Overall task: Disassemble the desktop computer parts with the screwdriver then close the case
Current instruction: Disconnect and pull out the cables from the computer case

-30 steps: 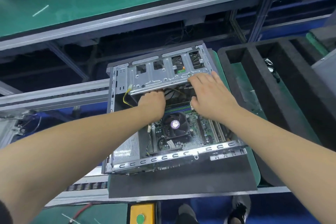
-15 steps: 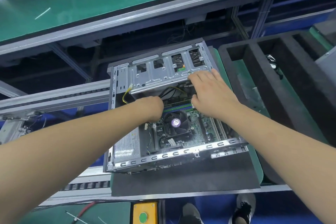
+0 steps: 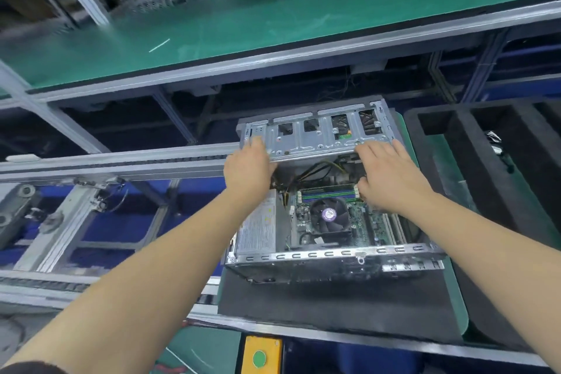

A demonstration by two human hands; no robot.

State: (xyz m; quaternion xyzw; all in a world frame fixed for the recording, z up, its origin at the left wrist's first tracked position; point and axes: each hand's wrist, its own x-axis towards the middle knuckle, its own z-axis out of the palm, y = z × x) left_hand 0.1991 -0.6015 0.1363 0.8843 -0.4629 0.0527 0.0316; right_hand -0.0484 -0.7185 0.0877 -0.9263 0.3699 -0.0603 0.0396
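- The left hand [image 3: 247, 168] had moved out of the case interior, where it sat a second before, up to the left end of the drive cage [image 3: 315, 138]; its fingers lay over the cage's near edge, though whether they curled under it could not be told.
- The right hand [image 3: 390, 174] stayed at the cage's right end, fingers fairly straight along the edge and thumb down toward the memory slots [image 3: 329, 193].
- With both hands now on the cage, the likely step was lifting or swinging it clear, so the disassembly was only partly done.
- The open computer case [image 3: 334, 261] lay on its side on a dark mat [image 3: 334, 310] on the desk [image 3: 364, 338], with the CPU fan [image 3: 329, 215] and power supply [image 3: 258, 229] exposed.
- No screwdriver showed.
- A black foam tray [image 3: 473, 179] stood just right of the case.
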